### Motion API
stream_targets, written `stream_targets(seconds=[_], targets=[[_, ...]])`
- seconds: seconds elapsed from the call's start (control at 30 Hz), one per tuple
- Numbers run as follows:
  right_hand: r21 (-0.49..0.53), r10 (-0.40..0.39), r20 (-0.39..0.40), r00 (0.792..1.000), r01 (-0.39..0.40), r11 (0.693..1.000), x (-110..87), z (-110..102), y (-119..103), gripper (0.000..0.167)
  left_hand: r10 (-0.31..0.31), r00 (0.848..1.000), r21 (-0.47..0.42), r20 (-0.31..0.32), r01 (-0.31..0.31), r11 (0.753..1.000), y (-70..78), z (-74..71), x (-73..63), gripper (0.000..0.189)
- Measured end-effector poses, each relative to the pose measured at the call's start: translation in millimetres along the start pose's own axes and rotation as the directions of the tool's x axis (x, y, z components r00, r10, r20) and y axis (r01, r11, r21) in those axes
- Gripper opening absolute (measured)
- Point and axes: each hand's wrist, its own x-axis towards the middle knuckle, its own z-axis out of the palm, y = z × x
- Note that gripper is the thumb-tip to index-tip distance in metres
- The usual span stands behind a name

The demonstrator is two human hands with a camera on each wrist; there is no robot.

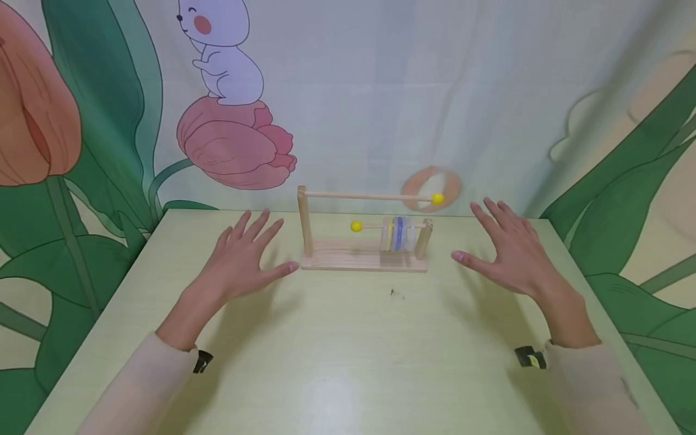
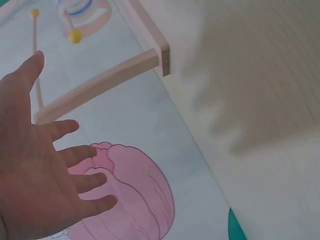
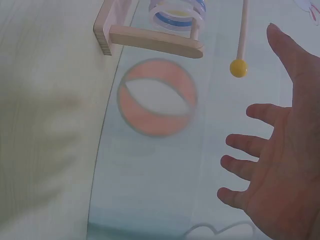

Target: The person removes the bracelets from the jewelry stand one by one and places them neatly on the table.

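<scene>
A wooden stand (image 1: 348, 263) with two posts sits toward the back of the table. From its tall left post (image 1: 305, 223) a long rod (image 1: 364, 196) runs right, tipped with a yellow ball (image 1: 437, 199). The shorter right post (image 1: 424, 240) carries a lower rod pointing left, ending in another yellow ball (image 1: 356, 226). Several rings (image 1: 399, 234), clear, yellow and blue, hang on that lower rod beside the short post. My left hand (image 1: 239, 260) hovers left of the stand, fingers spread, holding nothing. To the right of it, my right hand (image 1: 508, 254) is likewise spread and holds nothing.
The pale table (image 1: 326, 350) stretches toward me, with small dark specks (image 1: 393, 292) in front of the stand. Behind it hangs a curtain (image 1: 380, 90) printed with flowers, leaves and a white animal. Dark bands sit at both sleeve cuffs.
</scene>
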Motion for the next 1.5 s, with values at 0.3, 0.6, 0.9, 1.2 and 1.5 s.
stream_targets(seconds=[0.3,0.6,0.9,1.2,1.5], targets=[[0.15,0.013,-0.035,0.999,-0.008,0.989,-16.8,0.6,-7.9,0.102,0.071,0.997,-0.162,0.031,-0.065,0.985,23.6,-7.0,-23.8,0.103],[0.295,0.067,-0.022,0.997,-0.058,0.954,-17.7,15.3,-15.0,0.1,0.159,0.987,-0.346,0.017,-0.144,0.927,64.8,-8.2,-0.4,0.094],[0.408,0.076,-0.093,0.993,-0.031,0.912,4.9,44.7,-9.3,0.084,0.183,0.98,-0.41,-0.071,-0.196,0.891,94.7,26.0,42.0,0.084],[0.531,0.068,-0.192,0.979,0.046,0.846,42.7,67.4,-22.4,0.055,0.201,0.936,-0.361,-0.289,-0.3,0.883,116.0,44.5,84.0,0.072],[0.523,0.074,-0.175,0.982,0.029,0.852,54.0,77.9,-26.3,0.044,0.247,0.94,-0.29,-0.234,-0.31,0.905,116.3,63.8,109.8,0.074]])
